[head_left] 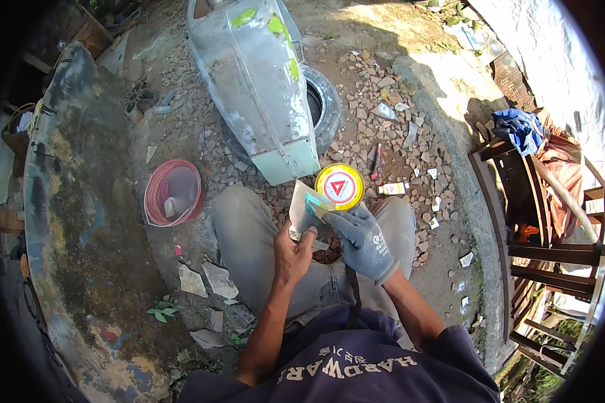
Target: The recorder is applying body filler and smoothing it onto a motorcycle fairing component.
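My left hand [294, 256], bare, grips the lower edge of a flat grey putty board [298, 203], tilted up over my lap. A smear of teal putty [312, 204] lies on its upper part. My right hand [363, 240], in a grey-blue glove, is closed with its fingertips at the putty. Between them is a thin spreader [325, 201], partly hidden by the fingers. Just beyond my hands stands a round tin [339, 184] with a yellow rim. Ahead, a worn grey vehicle body shell [245, 80] with bright green patches rests over a tyre [326, 107].
A pink bucket [152, 207] with things inside stands at the left, near a low mottled wall [81, 201]. Broken bricks [366, 114] cover the ground. A red-handled tool [378, 161] and a small yellow-white tube [392, 189] lie right of the tin. A wooden frame [551, 255] stands at the right.
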`<state>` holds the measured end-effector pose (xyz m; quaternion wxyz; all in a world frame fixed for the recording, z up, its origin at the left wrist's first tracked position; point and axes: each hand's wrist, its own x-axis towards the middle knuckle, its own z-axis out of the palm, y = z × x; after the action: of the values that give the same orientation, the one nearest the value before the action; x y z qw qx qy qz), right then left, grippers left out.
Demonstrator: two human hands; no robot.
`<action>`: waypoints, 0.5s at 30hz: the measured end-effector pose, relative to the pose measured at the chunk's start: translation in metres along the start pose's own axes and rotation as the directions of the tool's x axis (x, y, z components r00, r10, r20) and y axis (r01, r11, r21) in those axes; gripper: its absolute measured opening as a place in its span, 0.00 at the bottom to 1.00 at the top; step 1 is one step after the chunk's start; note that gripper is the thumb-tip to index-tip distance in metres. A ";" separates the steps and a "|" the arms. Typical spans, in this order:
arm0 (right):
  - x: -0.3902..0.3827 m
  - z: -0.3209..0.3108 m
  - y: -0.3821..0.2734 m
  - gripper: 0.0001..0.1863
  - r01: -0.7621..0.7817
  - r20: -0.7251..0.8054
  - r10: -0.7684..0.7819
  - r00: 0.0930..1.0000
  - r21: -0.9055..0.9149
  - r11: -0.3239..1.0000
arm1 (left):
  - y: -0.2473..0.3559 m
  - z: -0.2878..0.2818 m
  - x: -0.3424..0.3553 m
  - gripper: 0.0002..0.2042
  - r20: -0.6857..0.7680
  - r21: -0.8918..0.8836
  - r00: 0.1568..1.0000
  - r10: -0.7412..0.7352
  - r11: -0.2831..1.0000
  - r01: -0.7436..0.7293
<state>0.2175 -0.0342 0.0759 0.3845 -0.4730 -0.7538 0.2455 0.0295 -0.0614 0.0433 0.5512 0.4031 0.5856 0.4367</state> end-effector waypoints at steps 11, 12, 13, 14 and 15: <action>0.037 -0.044 0.009 0.15 -0.096 0.206 -0.045 0.978 0.625 0.775 | 0.027 -0.053 0.021 0.05 0.333 -0.728 0.901 -0.278 0.532 0.433; 0.041 -0.039 0.007 0.15 -0.095 0.211 -0.051 0.976 0.627 0.773 | 0.027 -0.052 0.024 0.05 0.327 -0.732 0.904 -0.277 0.531 0.427; 0.044 -0.031 0.007 0.15 0.015 0.169 -0.161 0.972 0.642 0.766 | 0.026 -0.051 0.027 0.06 0.337 -0.765 0.896 -0.288 0.472 0.439; 0.045 -0.025 0.008 0.19 0.125 0.125 -0.269 0.955 0.653 0.747 | 0.025 -0.050 0.031 0.08 0.349 -0.794 0.888 -0.299 0.410 0.450; 0.041 -0.023 0.013 0.24 0.050 0.171 -0.181 0.969 0.577 0.815 | 0.027 -0.049 0.033 0.08 0.329 -0.813 0.905 -0.271 0.407 0.417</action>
<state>0.2321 0.0087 0.0945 0.4372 -0.2604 -0.7112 0.4849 -0.0214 -0.0254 0.0603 0.7962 -0.0302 0.3121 0.5174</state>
